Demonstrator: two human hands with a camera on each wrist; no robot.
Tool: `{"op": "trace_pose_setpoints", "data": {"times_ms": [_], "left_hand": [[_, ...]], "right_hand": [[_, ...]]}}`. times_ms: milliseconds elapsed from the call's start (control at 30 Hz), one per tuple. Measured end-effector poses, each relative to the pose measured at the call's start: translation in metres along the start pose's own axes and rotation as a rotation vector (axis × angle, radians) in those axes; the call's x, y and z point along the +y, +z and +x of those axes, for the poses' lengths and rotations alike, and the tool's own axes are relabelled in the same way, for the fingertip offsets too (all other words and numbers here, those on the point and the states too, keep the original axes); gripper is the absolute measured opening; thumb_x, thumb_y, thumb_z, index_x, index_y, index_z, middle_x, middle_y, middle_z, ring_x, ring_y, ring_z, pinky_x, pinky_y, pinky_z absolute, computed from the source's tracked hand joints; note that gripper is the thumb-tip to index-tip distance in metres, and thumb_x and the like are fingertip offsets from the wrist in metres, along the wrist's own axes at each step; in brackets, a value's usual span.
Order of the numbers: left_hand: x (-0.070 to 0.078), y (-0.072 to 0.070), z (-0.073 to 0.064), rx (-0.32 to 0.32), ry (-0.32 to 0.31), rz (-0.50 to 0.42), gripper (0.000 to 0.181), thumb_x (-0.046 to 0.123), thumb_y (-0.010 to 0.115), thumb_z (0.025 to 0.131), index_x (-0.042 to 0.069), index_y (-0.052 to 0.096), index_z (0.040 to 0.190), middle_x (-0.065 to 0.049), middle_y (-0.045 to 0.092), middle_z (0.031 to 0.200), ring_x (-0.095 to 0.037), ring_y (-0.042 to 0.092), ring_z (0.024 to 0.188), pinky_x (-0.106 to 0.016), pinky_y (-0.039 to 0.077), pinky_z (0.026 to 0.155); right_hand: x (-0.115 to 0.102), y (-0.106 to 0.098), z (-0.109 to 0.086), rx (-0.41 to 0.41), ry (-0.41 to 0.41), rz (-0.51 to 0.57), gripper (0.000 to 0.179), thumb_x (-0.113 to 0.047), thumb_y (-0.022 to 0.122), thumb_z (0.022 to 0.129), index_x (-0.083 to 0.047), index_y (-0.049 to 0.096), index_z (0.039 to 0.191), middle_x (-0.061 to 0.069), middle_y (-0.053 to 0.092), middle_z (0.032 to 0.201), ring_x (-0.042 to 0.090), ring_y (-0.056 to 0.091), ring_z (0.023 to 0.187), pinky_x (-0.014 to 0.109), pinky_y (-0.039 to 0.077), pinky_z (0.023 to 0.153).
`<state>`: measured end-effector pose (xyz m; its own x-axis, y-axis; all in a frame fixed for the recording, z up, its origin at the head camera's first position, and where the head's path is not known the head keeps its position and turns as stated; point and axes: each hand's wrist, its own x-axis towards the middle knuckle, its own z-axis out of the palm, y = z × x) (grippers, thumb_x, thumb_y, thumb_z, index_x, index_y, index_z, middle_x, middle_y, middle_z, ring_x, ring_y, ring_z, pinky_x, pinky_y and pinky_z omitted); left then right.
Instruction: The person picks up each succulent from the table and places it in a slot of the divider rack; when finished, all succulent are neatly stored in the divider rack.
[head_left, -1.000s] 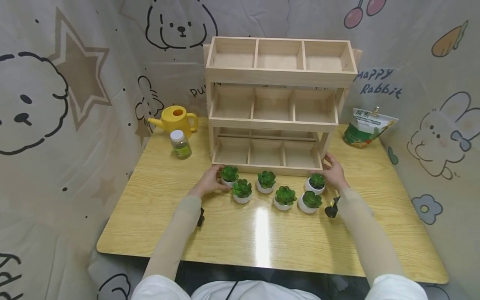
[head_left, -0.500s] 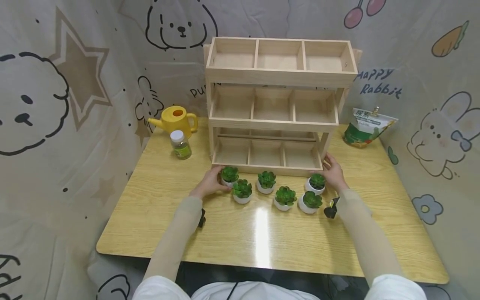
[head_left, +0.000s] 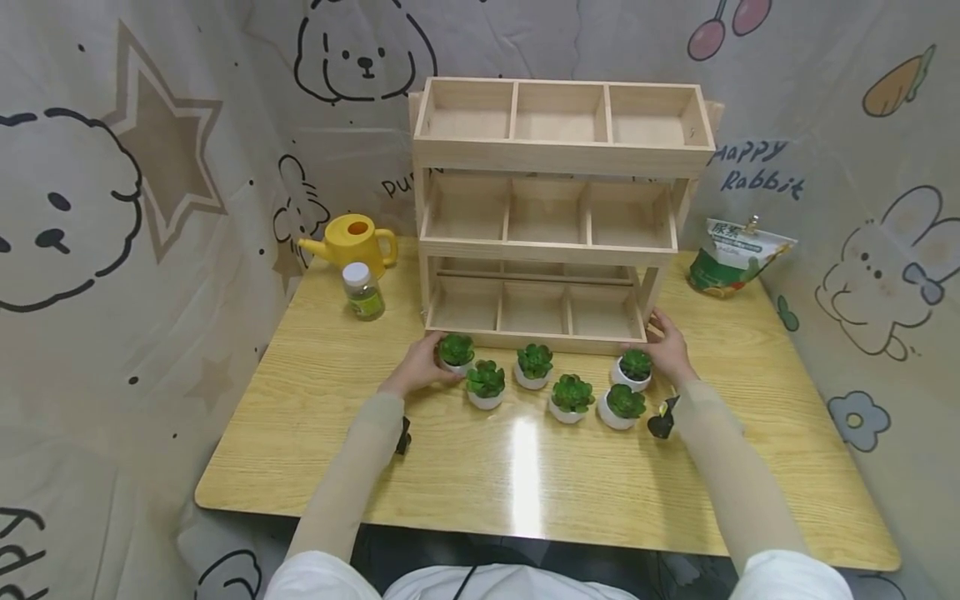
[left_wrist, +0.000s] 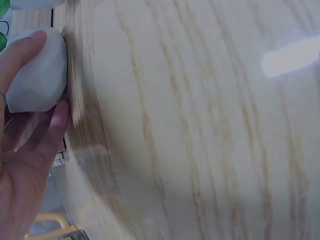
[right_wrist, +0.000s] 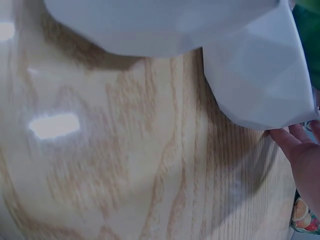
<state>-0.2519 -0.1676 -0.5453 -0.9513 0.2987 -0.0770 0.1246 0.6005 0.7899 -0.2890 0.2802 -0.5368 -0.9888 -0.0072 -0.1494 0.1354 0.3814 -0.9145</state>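
Observation:
My left hand (head_left: 417, 367) grips the white pot of the leftmost succulent (head_left: 456, 352). In the left wrist view its thumb lies on the faceted pot (left_wrist: 37, 70), with fingertips at the lower edge. At the lower right corner of a wooden three-tier shelf (head_left: 551, 343) is my right hand (head_left: 669, 348), just behind the back right succulent (head_left: 634, 367). The right wrist view shows its fingertips by that pot's base (right_wrist: 260, 75); whether they grip the shelf corner cannot be made out. Several more potted succulents (head_left: 572, 393) stand in front of the shelf.
A yellow watering can (head_left: 354, 242) and a lidded jar (head_left: 363, 293) stand left of the shelf. To its right sits a clipped green-and-white bag (head_left: 735, 258). Patterned cloth surrounds the wooden table (head_left: 450, 483).
The leftmost succulent has shifted slightly to the left in my left hand. My right hand and the other pots keep their places; the head view has tilted a little.

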Motion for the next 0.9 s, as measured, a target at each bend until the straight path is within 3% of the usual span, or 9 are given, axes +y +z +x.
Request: {"op": "trace_pose_setpoints", "data": {"times_ms": [267,533,900], "left_hand": [[-0.008,-0.002,-0.004,0.065,0.032,-0.036,0.072,0.010,0.085,0.070,0.005,0.049,0.132,-0.017,0.058,0.129,-0.033,0.055,0.119,-0.046,0.043,0.104],[-0.015,-0.003,-0.009,0.143,0.067,-0.061,0.070,0.010,0.086,0.069,0.004,0.052,0.130,-0.017,0.059,0.125,-0.034,0.057,0.111,-0.046,0.050,0.093],[-0.001,-0.009,-0.003,0.177,0.055,-0.178,0.073,0.011,0.086,0.069,0.001,0.049,0.131,-0.020,0.055,0.129,-0.035,0.055,0.117,-0.045,0.051,0.095]], "right_hand": [[0.001,0.001,0.001,0.000,-0.015,0.015,0.100,-0.012,0.076,0.082,-0.016,0.008,0.155,0.017,0.014,0.159,0.041,0.027,0.141,0.051,0.033,0.111],[0.003,0.002,0.000,0.011,-0.049,0.031,0.101,-0.009,0.076,0.081,-0.018,0.008,0.155,0.021,0.016,0.158,0.044,0.029,0.139,0.052,0.034,0.109],[0.001,0.002,0.000,0.036,-0.044,0.019,0.101,-0.015,0.078,0.080,-0.022,0.010,0.155,0.019,0.019,0.158,0.044,0.030,0.139,0.053,0.033,0.110]]}}
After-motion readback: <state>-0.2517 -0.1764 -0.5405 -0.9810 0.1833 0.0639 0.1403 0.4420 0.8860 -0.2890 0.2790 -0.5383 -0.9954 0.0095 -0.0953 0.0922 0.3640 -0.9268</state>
